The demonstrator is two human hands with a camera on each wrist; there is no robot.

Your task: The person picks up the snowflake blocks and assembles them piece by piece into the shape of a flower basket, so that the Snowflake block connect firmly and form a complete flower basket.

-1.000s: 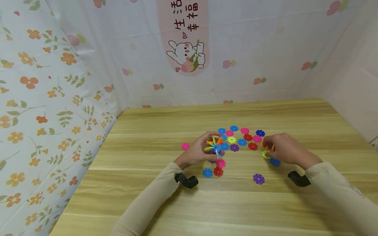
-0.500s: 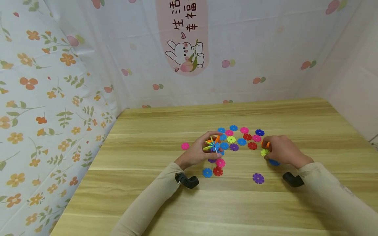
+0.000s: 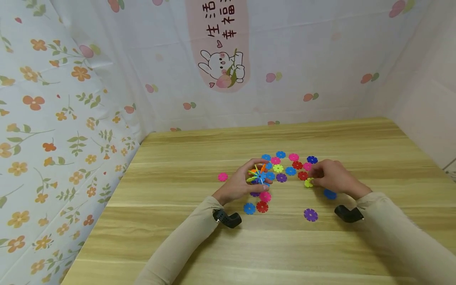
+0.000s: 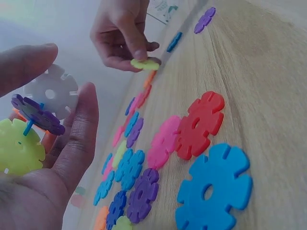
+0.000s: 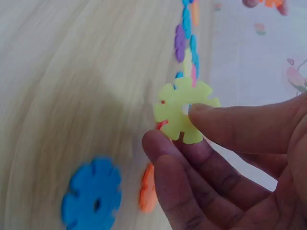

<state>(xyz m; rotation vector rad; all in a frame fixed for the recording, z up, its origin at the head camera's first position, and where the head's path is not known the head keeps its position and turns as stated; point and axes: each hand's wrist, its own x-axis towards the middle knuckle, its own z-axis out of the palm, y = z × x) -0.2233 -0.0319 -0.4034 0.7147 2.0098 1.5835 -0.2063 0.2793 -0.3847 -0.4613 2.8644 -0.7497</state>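
Observation:
In the head view my left hand (image 3: 238, 184) holds a cluster of interlocked snowflake discs (image 3: 261, 177) between thumb and fingers. The left wrist view shows white (image 4: 41, 91), purple (image 4: 41, 116) and yellow-green (image 4: 19, 151) discs in that cluster; parts of it are hidden by the hand. My right hand (image 3: 335, 177) pinches a single yellow-green snowflake disc (image 5: 175, 98) between thumb and fingers, raised off the table. Below that hand lie a blue disc (image 5: 93, 194) and an orange disc (image 5: 147, 189). The two hands are apart, with loose discs between them.
Several loose discs lie flat on the wooden table (image 3: 221, 245), among them a red one (image 3: 262, 207), a blue one (image 3: 249, 208) and a purple one (image 3: 310, 215). A pink disc (image 3: 223, 177) lies left of the left hand. A printed cloth (image 3: 303, 51) hangs behind the table.
My right hand has picked up the yellow-green disc from beside the blue one and moved left with it. The left hand keeps its cluster in nearly the same place.

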